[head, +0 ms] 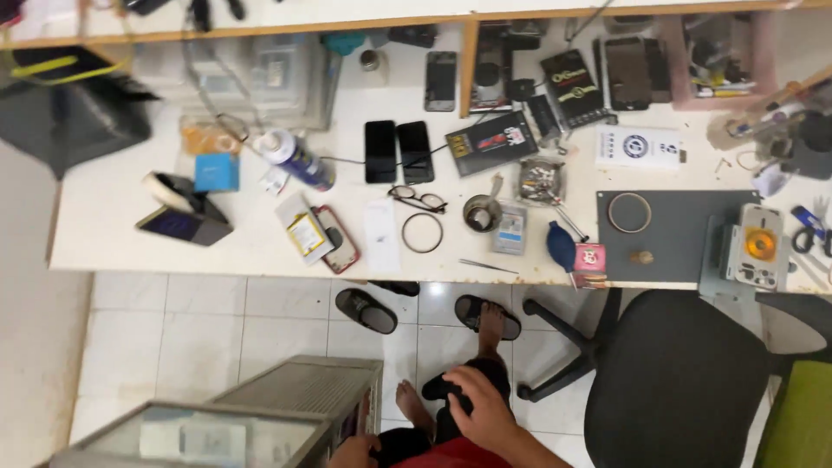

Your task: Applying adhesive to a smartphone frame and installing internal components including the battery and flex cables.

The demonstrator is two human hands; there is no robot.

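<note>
Viewing angle: looking straight down from the head camera at a seated person, a white desk [113,234] and a tiled floor.
Right hand: the right hand [479,406] rested on the right knee, fingers curled over a small black object [444,387]; its kind could not be told.
Left hand: the left hand [355,451] lay low at the frame edge, just beside a grey metal cabinet [303,390]; whether it was spread or closed could not be told.
Feet: one bare foot [412,406] on the tiles, the other in a black sandal [485,316]; a second sandal [366,310] lay empty nearby.
Desk centre: two dark smartphones [397,152] side by side, eyeglasses [418,198] below them, a thin ring [422,232] under those.
Desk left: a spray can [296,159] on its side, a tape roll [169,191], a red-edged phone [336,240].
Desk right: a grey mat [672,247] carrying a ring, a blue dust blower [562,245] at its left.
Seating: a black office chair [676,381] stood to the person's right.
</note>
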